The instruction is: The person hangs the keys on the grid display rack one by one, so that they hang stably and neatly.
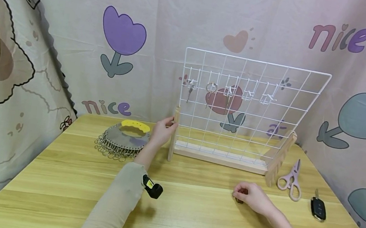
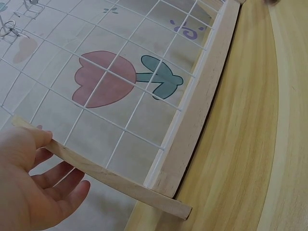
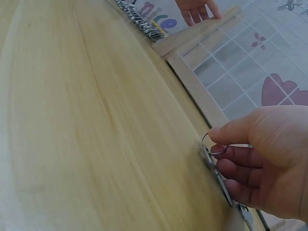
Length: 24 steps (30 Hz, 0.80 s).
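Keyring (image 3: 211,167) pinched by the grip of the right hand (image 1: 254,198), low over the tabletop (image 1: 185,215), between four and five o'clock in the head view; from there, scissors (image 1: 293,176) at two o'clock, car key (image 1: 318,209) at three, rack (image 1: 220,160) at eleven, its wooden upright (image 1: 172,144) held between thumb and fingers of the left hand (image 1: 161,131) at ten

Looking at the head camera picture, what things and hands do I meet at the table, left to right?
Rounded grey board with yellow handle and metal rings, left hand, right hand, pale pink scissors, black car key with metal blade.
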Motion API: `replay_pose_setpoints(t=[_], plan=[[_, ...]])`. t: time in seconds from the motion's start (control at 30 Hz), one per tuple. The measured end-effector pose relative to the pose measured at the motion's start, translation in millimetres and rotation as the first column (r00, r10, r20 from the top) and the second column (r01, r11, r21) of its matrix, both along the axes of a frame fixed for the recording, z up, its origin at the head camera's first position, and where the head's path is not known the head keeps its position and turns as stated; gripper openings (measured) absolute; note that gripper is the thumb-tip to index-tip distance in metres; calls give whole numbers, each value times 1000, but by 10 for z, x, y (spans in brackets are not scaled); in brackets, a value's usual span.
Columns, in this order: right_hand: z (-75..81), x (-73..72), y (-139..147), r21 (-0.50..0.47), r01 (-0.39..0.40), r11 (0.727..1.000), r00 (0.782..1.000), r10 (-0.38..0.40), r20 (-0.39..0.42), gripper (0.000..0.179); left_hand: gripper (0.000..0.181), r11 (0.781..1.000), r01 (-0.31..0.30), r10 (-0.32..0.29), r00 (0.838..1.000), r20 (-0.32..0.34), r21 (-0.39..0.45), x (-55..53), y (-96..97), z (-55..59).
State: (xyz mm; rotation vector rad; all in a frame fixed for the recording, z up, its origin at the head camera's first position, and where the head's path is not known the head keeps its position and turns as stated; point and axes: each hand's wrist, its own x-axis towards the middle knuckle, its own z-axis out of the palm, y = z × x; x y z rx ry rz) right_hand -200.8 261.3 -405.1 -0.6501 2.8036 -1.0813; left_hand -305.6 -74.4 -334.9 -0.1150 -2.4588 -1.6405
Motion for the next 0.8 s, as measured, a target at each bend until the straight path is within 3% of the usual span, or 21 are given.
replay_pose_setpoints(t=[0.4,0.8], plan=[[170,-20,28,-55,36,998,999,-38,-22,5,49,1000,5,-5,1000,-3,-5,-6,0,2],[437,-84,-52,-146,86,985,995,-92,-34,6,48,1000,9,-9,1000,-11,8,10,-2,5]])
